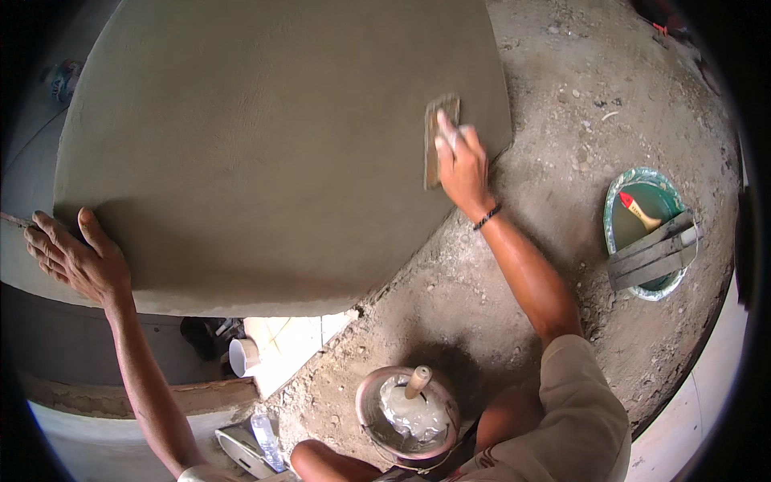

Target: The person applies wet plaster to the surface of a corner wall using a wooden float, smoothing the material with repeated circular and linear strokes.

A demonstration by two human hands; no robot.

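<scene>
A broad grey plastered wall surface (281, 145), smooth and damp-looking, fills the upper left and middle. My right hand (466, 173) is closed around a rectangular plastering float (434, 165), held against the surface near its right edge. The back of the float faces me; its grip is mostly hidden by my fingers. At the lower left corner of the plastered face, my left hand (83, 255) lies with its fingers spread and nothing visible in it. A thin rod (14, 219) shows beside its fingertips.
Between my knees stands a bucket (365, 410) of pale wet mix, a wooden handle (418, 381) sticking out. Rightward, a green tub (609, 213) holds liquid and a brush (638, 210), with grey strips (652, 255) across it. A plastic bottle (267, 442) is at lower left. Rubble covers the ground.
</scene>
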